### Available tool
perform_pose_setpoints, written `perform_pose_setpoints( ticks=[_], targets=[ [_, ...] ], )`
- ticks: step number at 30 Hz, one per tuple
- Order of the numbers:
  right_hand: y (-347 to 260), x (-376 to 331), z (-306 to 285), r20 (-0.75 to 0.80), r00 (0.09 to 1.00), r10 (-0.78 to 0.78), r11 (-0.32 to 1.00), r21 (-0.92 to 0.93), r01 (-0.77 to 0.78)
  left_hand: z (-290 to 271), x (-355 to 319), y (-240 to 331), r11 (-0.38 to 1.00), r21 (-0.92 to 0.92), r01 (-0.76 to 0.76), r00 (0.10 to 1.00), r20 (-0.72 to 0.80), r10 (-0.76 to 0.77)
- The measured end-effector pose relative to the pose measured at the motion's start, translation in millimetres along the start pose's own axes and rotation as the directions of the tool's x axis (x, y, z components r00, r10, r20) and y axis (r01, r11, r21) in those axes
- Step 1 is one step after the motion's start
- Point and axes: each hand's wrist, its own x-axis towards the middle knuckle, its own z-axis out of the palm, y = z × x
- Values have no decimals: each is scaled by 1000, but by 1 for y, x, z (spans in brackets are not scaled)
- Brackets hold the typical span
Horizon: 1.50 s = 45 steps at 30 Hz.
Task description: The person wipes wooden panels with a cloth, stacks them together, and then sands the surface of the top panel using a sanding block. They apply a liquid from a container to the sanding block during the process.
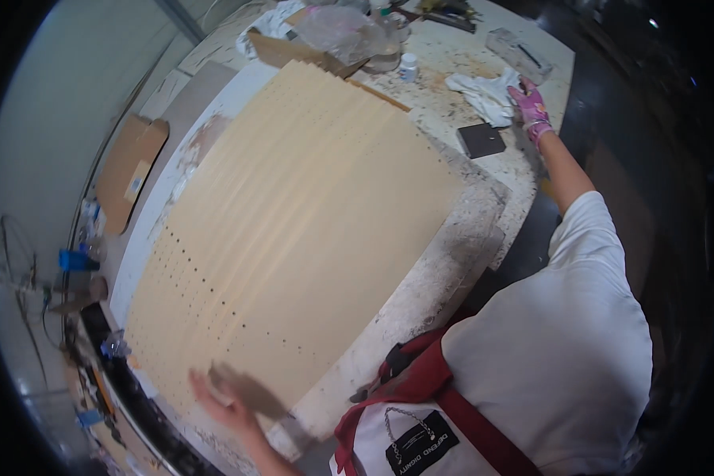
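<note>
A large stack of beige sheets (317, 214) covers most of the worktable, with rows of small dark holes along its left part and near its far right edge. My left hand (220, 403) is bare and slightly blurred, over the near left corner of the stack, fingers apart and nothing seen in them. At the far right, my right hand (531, 109) wears a pink glove. Its fingers are closed on the edge of a crumpled white cloth (488, 94) lying on the table. Beside the cloth sits a dark square block (481, 140).
A cardboard box (282, 51) with clear plastic bags (337, 33) stands behind the stack, near a small white bottle (408, 67). A clear tray (520, 55) lies beyond the cloth. At left are a cardboard piece (131, 174) and a blue container (78, 260).
</note>
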Motion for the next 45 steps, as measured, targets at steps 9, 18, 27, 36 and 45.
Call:
perform_pose_setpoints(
  ticks=[9, 18, 27, 36, 45],
  targets=[
    [-48, -104, 8, 751, 497, -434, 584, -186, 790, 86, 7, 92, 950, 309, -53, 985, 171, 0],
    [-76, -73, -6, 739, 453, -499, 323, -326, 888, 85, 16, 102, 973, 231, 5, 990, 134, -37],
    [-290, -260, 48, 469, 506, -723, 669, 293, 683, 73, 13, 88, 991, -120, 59, 998, 45, -54],
    [-398, -496, 144, 521, 64, -851, 324, 425, 845, 38, -3, -33, 968, 140, 208, 978, -24, -206],
    [-326, -247, 112, 359, 598, -717, 574, -183, 798, 39, 1, -30, 942, 252, 222, 973, -1, -229]
  ],
)
